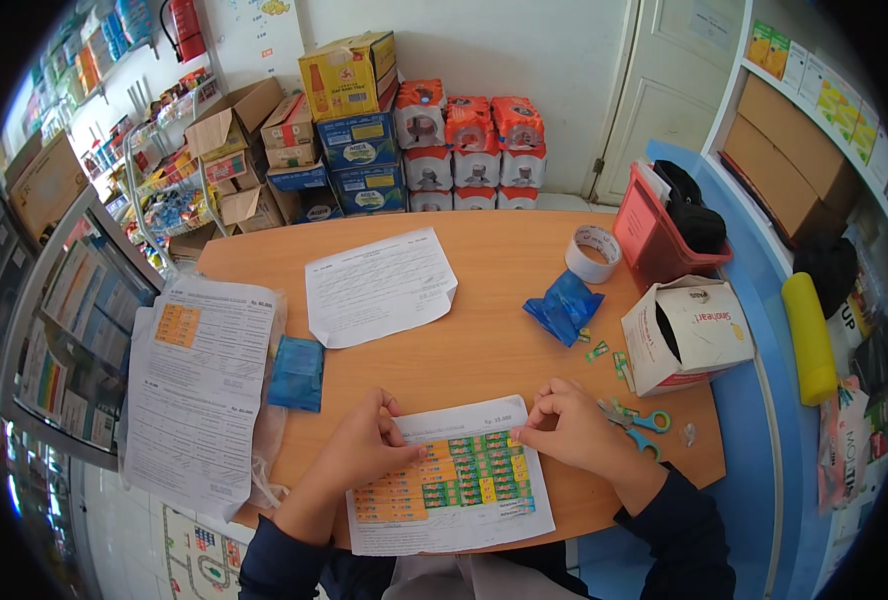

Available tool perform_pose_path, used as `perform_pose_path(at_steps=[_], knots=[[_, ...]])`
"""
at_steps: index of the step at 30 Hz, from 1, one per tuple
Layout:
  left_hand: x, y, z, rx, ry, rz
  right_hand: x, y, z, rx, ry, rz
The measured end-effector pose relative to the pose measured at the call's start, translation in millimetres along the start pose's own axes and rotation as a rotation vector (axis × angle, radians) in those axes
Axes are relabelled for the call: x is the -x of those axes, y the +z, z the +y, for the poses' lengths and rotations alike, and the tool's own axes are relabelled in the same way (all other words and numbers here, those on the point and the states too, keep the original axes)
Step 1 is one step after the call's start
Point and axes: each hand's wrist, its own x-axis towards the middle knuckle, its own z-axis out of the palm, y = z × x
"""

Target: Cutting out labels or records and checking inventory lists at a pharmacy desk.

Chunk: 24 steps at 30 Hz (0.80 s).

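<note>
A white printed sheet (454,540) lies at the near edge of the table, covered with rows of small orange, green and yellow stickers (474,470). My left hand (372,447) rests on its left side, thumb laid on the stickers and bent fingers apart from it. At the sheet's upper right corner, my right hand (574,425) is closed in a pinch, its fingertips by a small yellow piece; whether they grip it is hard to make out. Just right of that hand lie scissors (649,422) with blue-green handles. A few small green pieces (598,351) are scattered beyond it.
Another printed sheet (379,290) lies farther back. Papers in a plastic sleeve (199,400) and a blue packet (297,375) are at left. At right stand a crumpled blue wrapper (564,307), tape roll (594,255), white carton (699,335) and red basket (644,245).
</note>
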Motion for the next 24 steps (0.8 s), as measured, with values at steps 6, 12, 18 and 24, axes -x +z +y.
perform_pose_path(at_steps=[6, 12, 18, 24], knots=[[0.9, 1.3, 1.9, -0.056, 0.022, 0.014, 0.6, -1.5, -5.2, 0.079, -0.026, -0.013], [1.1, 2.5, 4.3, -0.060, 0.019, 0.019, 0.4, -0.9, -4.6, 0.123, -0.016, -0.026], [1.8, 2.8, 6.4, -0.077, 0.013, 0.019, 1.7, -0.8, -4.0, 0.149, -0.023, -0.031], [2.5, 3.6, 6.4, -0.071, 0.020, 0.022, 2.0, -0.1, -6.7, 0.177, -0.007, -0.041]])
